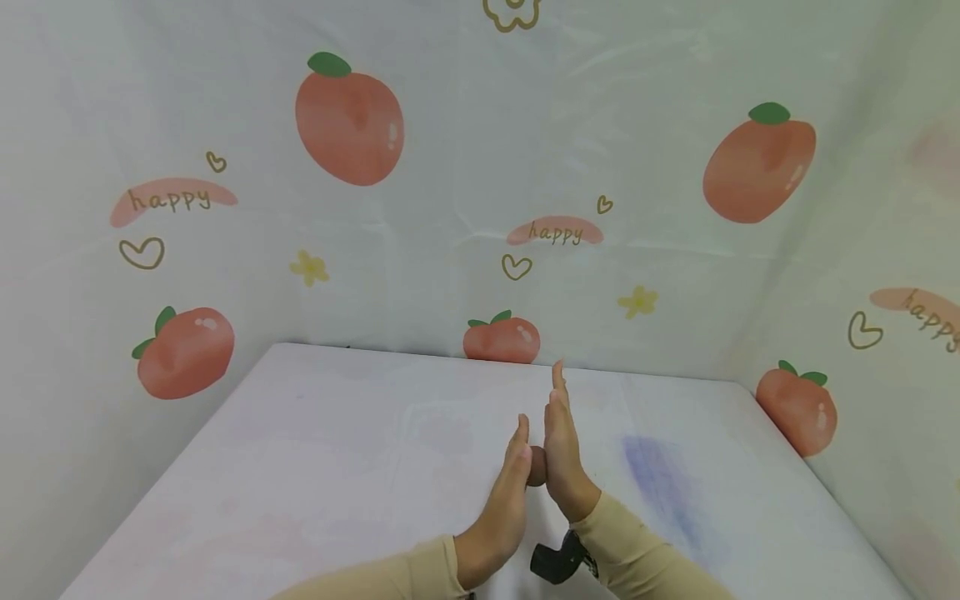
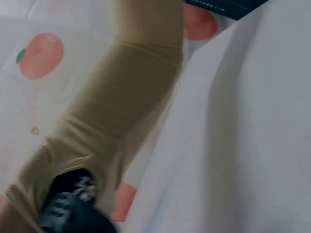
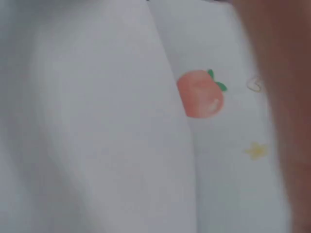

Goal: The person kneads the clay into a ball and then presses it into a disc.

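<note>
A small brown ball [image 1: 537,467], like clay or dough, sits between two upright palms in the head view. From the left, my left hand [image 1: 504,504] presses its palm side against the ball with straight fingers pointing up. My right hand [image 1: 562,450] faces it from the right, fingers straight and reaching higher than the left ones. Parts of the ball are hidden behind the left hand. The left wrist view shows a beige sleeve [image 2: 121,92] and no ball. In the right wrist view a blurred strip of skin [image 3: 277,97] runs down the right side.
Below the hands is a white table [image 1: 337,442] with a bluish smear [image 1: 663,483] on its right part. A black wrist-worn device [image 1: 558,560] hangs by the right sleeve. Behind the table stands a pale curtain [image 1: 450,150] printed with fruit and hearts.
</note>
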`<state>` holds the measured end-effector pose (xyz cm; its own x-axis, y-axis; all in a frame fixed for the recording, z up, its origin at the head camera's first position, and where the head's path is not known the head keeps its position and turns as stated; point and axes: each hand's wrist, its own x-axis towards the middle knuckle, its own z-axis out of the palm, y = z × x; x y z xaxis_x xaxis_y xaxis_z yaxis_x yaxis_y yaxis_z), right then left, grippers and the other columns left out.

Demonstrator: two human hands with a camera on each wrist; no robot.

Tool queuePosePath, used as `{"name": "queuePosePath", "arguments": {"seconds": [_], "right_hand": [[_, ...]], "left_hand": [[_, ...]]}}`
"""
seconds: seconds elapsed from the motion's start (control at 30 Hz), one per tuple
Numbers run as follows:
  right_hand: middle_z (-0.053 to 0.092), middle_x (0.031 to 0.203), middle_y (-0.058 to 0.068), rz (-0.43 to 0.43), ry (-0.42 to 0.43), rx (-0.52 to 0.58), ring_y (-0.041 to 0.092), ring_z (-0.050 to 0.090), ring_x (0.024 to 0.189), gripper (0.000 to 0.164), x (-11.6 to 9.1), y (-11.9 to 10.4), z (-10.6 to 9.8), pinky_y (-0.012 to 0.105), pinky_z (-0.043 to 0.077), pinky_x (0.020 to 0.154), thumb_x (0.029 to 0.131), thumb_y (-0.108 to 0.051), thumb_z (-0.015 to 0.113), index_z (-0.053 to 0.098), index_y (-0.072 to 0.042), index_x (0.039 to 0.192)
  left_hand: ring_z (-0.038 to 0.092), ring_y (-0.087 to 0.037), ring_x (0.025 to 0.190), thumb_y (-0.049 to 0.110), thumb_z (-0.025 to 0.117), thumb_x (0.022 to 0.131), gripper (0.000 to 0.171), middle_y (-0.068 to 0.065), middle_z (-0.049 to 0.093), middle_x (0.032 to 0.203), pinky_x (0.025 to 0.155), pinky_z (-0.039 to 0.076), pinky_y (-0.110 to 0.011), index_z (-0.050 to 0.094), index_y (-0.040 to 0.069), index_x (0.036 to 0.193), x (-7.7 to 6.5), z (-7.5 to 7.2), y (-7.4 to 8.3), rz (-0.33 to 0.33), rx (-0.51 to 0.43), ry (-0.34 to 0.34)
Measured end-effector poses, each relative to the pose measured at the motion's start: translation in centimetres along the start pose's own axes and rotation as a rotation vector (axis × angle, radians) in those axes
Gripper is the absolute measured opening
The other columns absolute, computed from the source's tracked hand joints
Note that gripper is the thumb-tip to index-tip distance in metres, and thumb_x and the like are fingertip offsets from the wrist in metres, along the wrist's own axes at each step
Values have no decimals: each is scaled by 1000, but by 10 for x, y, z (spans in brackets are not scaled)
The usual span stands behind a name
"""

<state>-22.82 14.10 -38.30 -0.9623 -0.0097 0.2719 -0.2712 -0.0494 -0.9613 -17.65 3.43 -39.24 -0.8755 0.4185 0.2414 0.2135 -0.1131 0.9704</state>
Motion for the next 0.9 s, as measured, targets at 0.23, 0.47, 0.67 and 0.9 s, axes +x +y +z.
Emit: {"name": "queuePosePath", "arguments": {"seconds": [0.23,0.47,0.67,0.9], "right_hand": [[-12,163,1,52,-50,-2,22,-17,148,58,-17,13,12,53,-8,119,106,-39,11,-2,-16,157],[-8,163,3,32,-118,-33,26,-13,149,56,-39,8,27,60,-8,115,107,-36,11,0,-15,157],[-7,163,3,-25,-154,0,24,-15,148,55,-49,-4,32,21,4,118,107,-33,11,-1,-11,156],[-1,163,-4,-80,-80,-38,17,-10,149,53,-42,-14,25,36,-1,120,107,-32,12,5,-15,157]], "left_hand": [[-6,-24,150,46,9,105,64,-6,0,163,119,-4,-54,1,7,155,11,-11,12,-38,-102,77],[-1,-26,150,45,19,105,66,-11,6,163,121,1,-49,8,4,155,28,-23,8,-127,-223,209],[-1,-24,150,51,21,104,68,-4,9,163,120,-1,-53,13,8,156,34,-26,-1,-174,-198,209],[57,-14,109,54,14,103,68,-7,70,95,111,29,-49,28,9,152,23,-17,-7,-220,-91,112]]}}
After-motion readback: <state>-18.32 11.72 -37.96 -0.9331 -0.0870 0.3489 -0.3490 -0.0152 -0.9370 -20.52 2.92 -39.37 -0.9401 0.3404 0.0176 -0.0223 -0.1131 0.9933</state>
